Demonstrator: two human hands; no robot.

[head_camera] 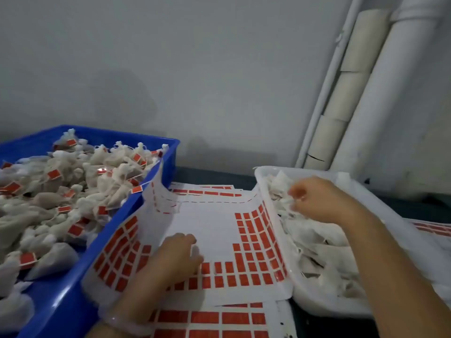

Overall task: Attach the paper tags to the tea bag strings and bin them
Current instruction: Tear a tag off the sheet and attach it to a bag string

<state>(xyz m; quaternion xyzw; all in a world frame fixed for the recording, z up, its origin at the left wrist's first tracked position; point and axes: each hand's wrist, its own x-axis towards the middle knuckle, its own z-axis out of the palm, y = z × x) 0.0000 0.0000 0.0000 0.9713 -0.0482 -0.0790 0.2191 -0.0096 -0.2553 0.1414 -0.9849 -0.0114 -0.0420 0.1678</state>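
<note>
1. At the right of the frame, plain tea bags (pixel 314 242) lie in a white tray (pixel 380 198), close by for easy grabbing. The right hand (pixel 317 198) reaches in and pinches one with curled fingers.
2. Between both boxes lies the sheet (pixel 207 223) of red tags (pixel 251 264). The left hand (pixel 175 257) rests on it with bent fingers, maybe to keep it flat. I cannot tell if it holds a tag.
3. At the left, the blue bin (pixel 117 230) keeps the tagged tea bags (pixel 61 191).
</note>
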